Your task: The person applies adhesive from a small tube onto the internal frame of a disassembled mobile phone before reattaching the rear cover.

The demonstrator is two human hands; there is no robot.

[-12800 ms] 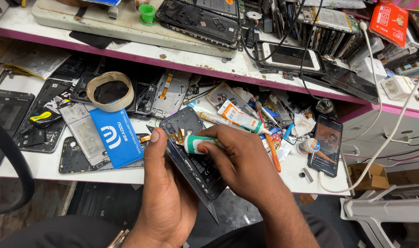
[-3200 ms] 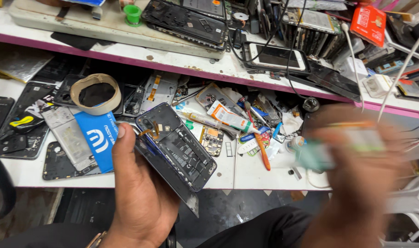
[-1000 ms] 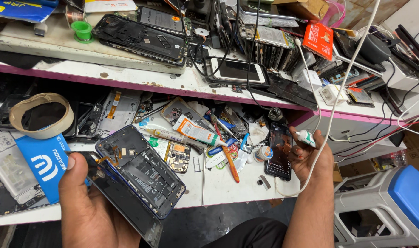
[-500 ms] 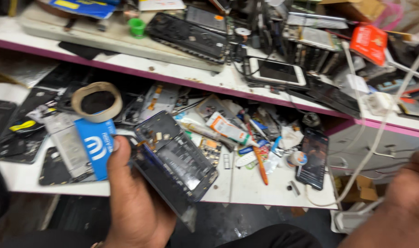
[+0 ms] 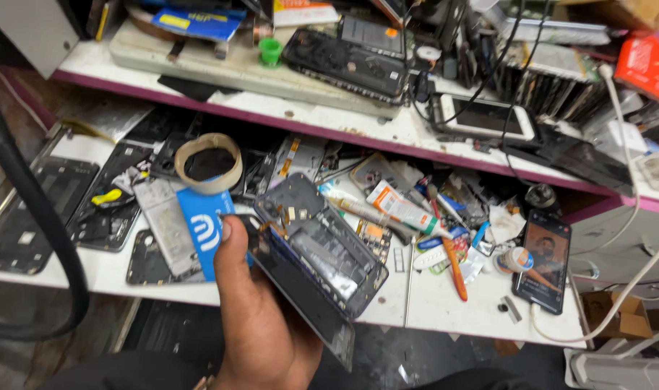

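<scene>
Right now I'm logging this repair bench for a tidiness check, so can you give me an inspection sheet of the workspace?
Surface: white bench, crowded, with a shelf above.
Job's things: opened phone, insides showing, its screen part hanging loose underneath.
Clutter: tape roll, blue card, glue tube, orange-handled tool, small white bottle, lit phone, loose phone parts.
Grippers: left hand holds the opened phone; right hand not in view.
Cables: white cable at right; black cable at left.
Surroundings: cardboard box below the bench.
</scene>
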